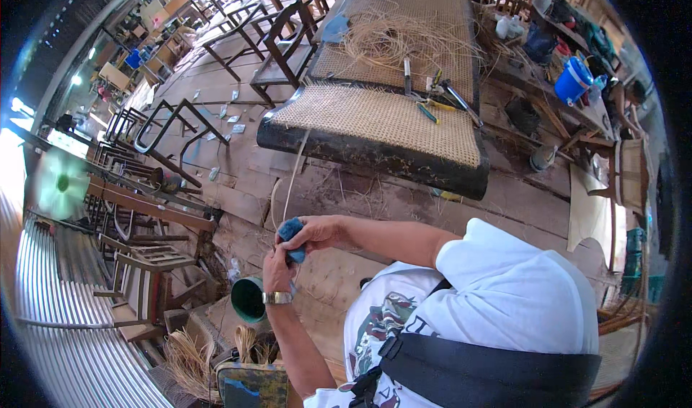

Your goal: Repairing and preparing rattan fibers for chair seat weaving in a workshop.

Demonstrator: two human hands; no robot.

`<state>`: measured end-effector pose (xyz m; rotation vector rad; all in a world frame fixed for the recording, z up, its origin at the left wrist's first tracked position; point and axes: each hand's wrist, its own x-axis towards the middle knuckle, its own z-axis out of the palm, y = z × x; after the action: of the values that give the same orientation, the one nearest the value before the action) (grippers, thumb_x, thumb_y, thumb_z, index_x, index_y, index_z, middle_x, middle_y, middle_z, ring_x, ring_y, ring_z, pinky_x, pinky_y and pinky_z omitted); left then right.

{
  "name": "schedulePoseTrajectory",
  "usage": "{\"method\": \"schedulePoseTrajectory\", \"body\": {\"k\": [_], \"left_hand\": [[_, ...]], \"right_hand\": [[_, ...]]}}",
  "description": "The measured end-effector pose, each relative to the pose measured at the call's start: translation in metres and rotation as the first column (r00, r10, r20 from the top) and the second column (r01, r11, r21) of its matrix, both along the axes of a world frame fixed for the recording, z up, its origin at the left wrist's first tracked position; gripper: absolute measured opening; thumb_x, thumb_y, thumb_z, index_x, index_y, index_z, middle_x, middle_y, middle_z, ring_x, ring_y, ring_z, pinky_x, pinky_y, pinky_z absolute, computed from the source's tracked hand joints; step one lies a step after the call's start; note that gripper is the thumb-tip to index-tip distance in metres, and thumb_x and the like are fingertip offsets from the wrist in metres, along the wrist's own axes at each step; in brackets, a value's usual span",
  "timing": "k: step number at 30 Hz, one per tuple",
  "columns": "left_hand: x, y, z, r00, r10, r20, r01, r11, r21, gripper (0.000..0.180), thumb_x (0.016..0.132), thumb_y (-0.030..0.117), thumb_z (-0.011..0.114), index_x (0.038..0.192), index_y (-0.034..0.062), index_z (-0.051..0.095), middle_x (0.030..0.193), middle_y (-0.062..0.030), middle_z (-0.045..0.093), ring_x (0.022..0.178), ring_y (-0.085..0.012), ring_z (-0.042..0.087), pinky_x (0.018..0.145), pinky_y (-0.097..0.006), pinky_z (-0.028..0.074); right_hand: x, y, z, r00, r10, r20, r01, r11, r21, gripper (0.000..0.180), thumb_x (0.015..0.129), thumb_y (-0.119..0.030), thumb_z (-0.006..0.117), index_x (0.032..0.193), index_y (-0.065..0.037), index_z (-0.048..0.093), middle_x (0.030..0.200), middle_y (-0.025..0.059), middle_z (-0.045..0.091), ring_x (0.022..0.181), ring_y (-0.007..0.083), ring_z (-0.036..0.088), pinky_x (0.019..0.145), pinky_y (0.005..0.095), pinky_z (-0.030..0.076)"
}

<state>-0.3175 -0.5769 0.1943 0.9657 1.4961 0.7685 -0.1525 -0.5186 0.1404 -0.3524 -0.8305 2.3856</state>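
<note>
Blue cloth in both hands

Cloth bunched in front of the person, short of the bench. Right hand: fingers curled shut round it. Left hand: fingers closed on its lower side. Pale cane strand runs from hands up to the cane-woven bench. Green bucket near left wrist. On bench: pliers; beyond them, tangled loose cane.

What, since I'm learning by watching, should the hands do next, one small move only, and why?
Probably draw the pale strand gently through the blue cloth, with a light grip. The right hand is closed on the bunched cloth, the left hand meets it there, and the strand runs from the woven panel toward the hands; whether the cloth wraps it is hard to tell.
</note>
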Motion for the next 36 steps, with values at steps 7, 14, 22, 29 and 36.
{"method": "schedulePoseTrajectory", "body": {"k": [7,14,22,29,36], "left_hand": [[-0.080,-0.136,-0.086,0.787,0.435,0.437,-0.484,0.875,0.001,0.040,0.100,0.034,0.057,0.067,0.0150,0.043,0.055,0.0029,0.036,0.045,-0.0100,0.032,0.044,-0.027,0.029],[-0.207,-0.370,-0.158,0.535,0.830,-0.158,-0.841,0.507,-0.189,0.031,0.098,0.036,0.055,0.076,0.0150,0.051,0.055,0.0035,0.039,0.040,-0.0090,0.031,0.035,-0.029,0.030],[-0.194,-0.485,-0.216,0.606,0.743,-0.284,-0.794,0.589,-0.151,0.041,0.093,0.045,0.053,0.103,0.0064,0.063,0.070,-0.0062,0.058,0.061,-0.0216,0.056,0.058,-0.042,0.048],[-0.047,-0.139,-0.148,0.761,-0.101,-0.641,0.100,0.994,-0.038,0.047,0.094,0.050,0.055,0.081,0.0052,0.065,0.070,-0.0107,0.067,0.062,-0.0277,0.063,0.064,-0.039,0.048],[-0.010,-0.039,-0.003,0.986,0.166,0.022,-0.168,0.975,0.143,0.030,0.093,0.034,0.067,0.072,0.0118,0.064,0.060,0.0028,0.056,0.049,-0.0065,0.045,0.046,-0.024,0.033]], "right_hand": [[0.052,0.106,0.003,0.951,-0.302,0.071,0.304,0.953,-0.017,0.017,0.093,-0.027,0.070,0.102,-0.014,0.067,0.084,-0.0043,0.064,0.058,0.0066,0.049,0.049,0.0263,0.043],[0.121,0.160,0.042,0.819,-0.542,0.186,0.554,0.833,-0.011,0.012,0.095,-0.014,0.063,0.105,-0.008,0.063,0.089,0.0048,0.063,0.051,0.0082,0.047,0.045,0.0257,0.046],[0.174,0.221,0.058,0.901,-0.431,0.041,0.429,0.902,0.054,0.048,0.091,-0.051,0.066,0.110,-0.007,0.066,0.102,0.0090,0.072,0.067,0.0171,0.067,0.072,0.0373,0.058],[0.058,0.108,0.010,0.983,0.055,-0.173,-0.071,0.994,-0.087,0.063,0.097,-0.058,0.049,0.128,-0.004,0.058,0.133,0.0204,0.059,0.124,0.0373,0.057,0.094,0.0432,0.055],[0.021,0.018,0.001,0.866,0.390,0.313,-0.475,0.836,0.274,0.040,0.094,-0.037,0.067,0.118,-0.006,0.060,0.111,0.0098,0.066,0.098,0.0216,0.064,0.085,0.0362,0.053]]}}
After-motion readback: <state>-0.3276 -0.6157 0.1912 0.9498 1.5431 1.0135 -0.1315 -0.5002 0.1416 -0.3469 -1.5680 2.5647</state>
